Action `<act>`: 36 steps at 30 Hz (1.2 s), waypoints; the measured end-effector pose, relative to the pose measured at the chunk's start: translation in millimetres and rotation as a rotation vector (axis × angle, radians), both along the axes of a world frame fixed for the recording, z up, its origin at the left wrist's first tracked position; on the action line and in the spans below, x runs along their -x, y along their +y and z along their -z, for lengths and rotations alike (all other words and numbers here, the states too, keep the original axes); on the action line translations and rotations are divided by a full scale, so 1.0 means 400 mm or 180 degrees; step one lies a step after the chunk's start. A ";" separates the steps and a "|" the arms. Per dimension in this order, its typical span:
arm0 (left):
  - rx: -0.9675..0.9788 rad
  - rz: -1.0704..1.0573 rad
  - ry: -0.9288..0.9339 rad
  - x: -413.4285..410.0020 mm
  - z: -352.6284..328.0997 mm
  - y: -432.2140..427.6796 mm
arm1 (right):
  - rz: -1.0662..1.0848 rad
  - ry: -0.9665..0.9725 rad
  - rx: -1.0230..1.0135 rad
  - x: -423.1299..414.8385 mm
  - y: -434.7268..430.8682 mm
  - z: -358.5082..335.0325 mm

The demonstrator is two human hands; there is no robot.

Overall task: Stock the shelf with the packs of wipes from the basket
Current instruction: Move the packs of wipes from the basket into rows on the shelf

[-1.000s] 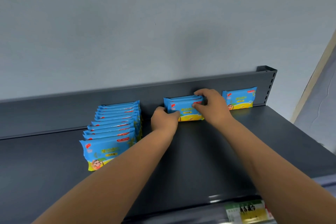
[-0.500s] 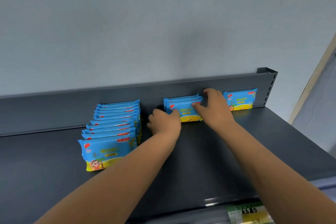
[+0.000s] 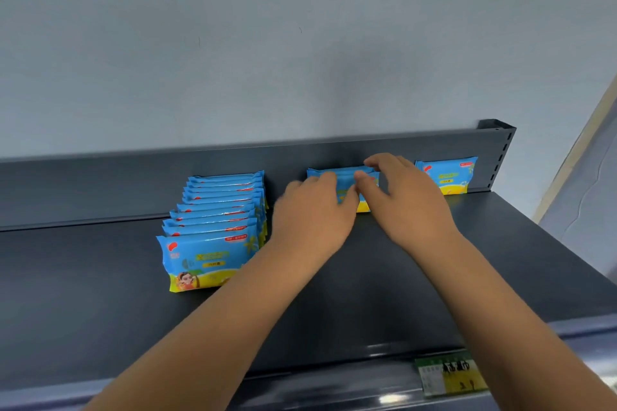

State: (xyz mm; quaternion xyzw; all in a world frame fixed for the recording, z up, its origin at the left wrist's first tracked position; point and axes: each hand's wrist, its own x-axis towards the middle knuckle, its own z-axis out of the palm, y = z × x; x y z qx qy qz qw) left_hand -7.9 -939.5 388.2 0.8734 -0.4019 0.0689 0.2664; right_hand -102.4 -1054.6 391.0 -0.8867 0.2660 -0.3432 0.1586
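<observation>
Blue and yellow packs of wipes stand on a dark grey shelf [image 3: 100,294]. A long row of several packs [image 3: 213,230] runs from the back panel toward me at the left. A short middle stack of packs [image 3: 344,177] leans against the back panel. My left hand [image 3: 314,210], blurred, covers its front left; its fingers are hidden. My right hand [image 3: 405,200] has thumb and forefinger pinched on the stack's top right edge. A single pack [image 3: 447,175] stands at the far right. The basket is out of view.
The shelf's back panel [image 3: 100,183] rises against a pale grey wall. A perforated upright post [image 3: 499,157] ends the shelf at the right. A green and yellow price label [image 3: 450,374] sits on the shelf's front edge.
My left hand has slid right across the front of the middle stack. My right hand has loosened from a full grasp, its fingers now spread over the stack's top right edge.
</observation>
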 end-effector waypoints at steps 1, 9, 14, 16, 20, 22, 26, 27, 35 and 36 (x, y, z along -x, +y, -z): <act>-0.0073 -0.0044 -0.0362 -0.005 -0.004 0.018 | 0.0046 -0.0006 0.0044 0.007 0.010 -0.007; 0.0144 -0.0631 -0.1318 -0.032 -0.027 0.175 | -0.0489 -0.0117 -0.0113 -0.030 0.148 -0.029; 0.0113 -0.1234 -0.1454 -0.051 -0.048 0.338 | -0.1096 -0.0207 0.0039 -0.106 0.288 -0.045; 0.0163 -0.1498 -0.1371 -0.056 -0.037 0.421 | -0.1299 -0.0179 0.0114 -0.139 0.353 -0.049; 0.0560 -0.1902 -0.0961 -0.060 -0.004 0.606 | -0.1771 0.0014 0.0275 -0.200 0.521 -0.049; 0.0643 -0.2154 -0.0926 -0.059 0.015 0.705 | -0.2014 0.0095 0.0438 -0.229 0.617 -0.042; 0.0627 -0.2707 -0.0879 -0.066 0.064 0.913 | -0.2418 0.0141 0.0534 -0.287 0.809 -0.013; 0.0578 -0.2816 -0.0852 -0.068 0.075 0.967 | -0.2536 0.0166 0.0526 -0.302 0.859 -0.001; 0.0073 -0.3509 -0.0694 -0.049 0.173 1.441 | -0.3349 0.0457 0.0422 -0.391 1.323 0.131; 0.0021 -0.3596 -0.0662 -0.044 0.186 1.501 | -0.3450 0.0498 0.0436 -0.397 1.384 0.147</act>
